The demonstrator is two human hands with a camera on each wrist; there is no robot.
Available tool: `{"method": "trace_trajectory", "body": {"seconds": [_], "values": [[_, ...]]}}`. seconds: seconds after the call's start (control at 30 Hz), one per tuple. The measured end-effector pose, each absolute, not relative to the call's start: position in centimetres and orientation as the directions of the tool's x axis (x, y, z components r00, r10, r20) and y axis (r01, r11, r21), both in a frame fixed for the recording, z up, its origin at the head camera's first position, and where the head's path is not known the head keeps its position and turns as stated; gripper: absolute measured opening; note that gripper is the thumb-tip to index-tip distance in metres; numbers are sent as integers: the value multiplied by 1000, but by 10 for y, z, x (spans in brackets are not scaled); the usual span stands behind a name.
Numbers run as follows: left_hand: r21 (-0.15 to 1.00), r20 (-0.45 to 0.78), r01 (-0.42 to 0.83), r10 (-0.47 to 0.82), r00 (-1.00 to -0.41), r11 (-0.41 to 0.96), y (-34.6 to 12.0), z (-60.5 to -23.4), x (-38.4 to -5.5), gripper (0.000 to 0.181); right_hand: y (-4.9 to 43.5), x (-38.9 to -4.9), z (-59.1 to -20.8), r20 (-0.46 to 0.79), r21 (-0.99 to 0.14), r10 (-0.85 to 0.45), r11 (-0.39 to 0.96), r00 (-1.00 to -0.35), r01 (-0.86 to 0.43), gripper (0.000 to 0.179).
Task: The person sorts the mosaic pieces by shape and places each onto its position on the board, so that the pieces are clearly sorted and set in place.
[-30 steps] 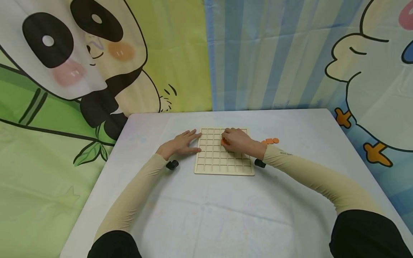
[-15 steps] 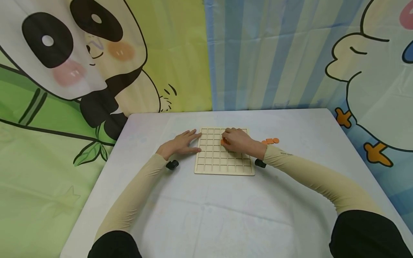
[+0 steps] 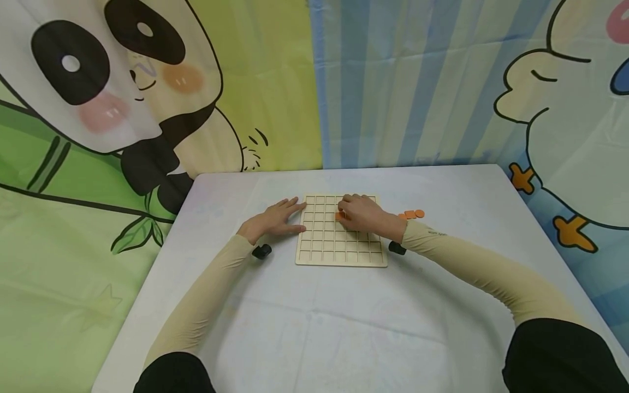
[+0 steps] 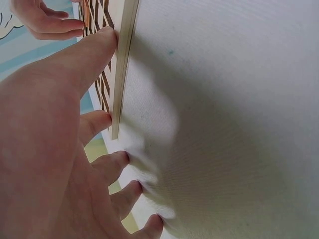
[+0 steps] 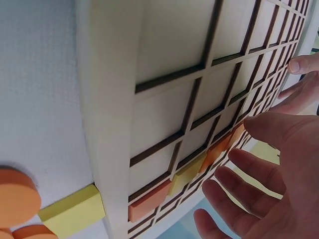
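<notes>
A person's right hand [image 3: 363, 214] reaches over a pale wooden grid board [image 3: 339, 256], and on my feed its thumb and index finger make a narrow pinch on a small orange piece [image 5: 237, 134]. The piece lies on the grid at those fingertips; I cannot tell whether it is fully seated in a cell.

From the pinch back toward the wrist, a row fills the cells: a second orange piece [image 5: 217, 151], then a yellow piece [image 5: 186, 175], then a reddish piece [image 5: 149, 201] at the border. Off the board, on the wrist side of the grip, I see an orange disc [image 5: 17, 198] and a yellow block [image 5: 75, 211] on the white table [image 3: 304, 327], the block just beside the board's edge.

Across the board from the grip, the left hand [image 3: 275, 221] is spread wide, holding nothing; its thumb and index finger touch the board's edge, and its other fingertips rest on the table. Beyond both hands hangs a cartoon-printed curtain [image 3: 275, 82].
</notes>
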State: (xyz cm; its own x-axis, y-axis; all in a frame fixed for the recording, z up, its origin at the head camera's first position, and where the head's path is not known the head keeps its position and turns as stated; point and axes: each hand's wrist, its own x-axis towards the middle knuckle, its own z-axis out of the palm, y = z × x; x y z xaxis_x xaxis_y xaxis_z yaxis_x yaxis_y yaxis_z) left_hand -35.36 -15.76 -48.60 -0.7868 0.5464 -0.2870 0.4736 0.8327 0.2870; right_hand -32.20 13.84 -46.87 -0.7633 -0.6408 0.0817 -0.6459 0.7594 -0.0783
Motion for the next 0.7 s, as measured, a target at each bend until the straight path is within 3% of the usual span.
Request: {"method": "trace_trajectory", "body": {"seconds": [0.7], "values": [[287,-293,463,537,-791,839,-158,-489,-355,87,159,-315,-464,36,-118,-617,779,-787,-616,34]]}}
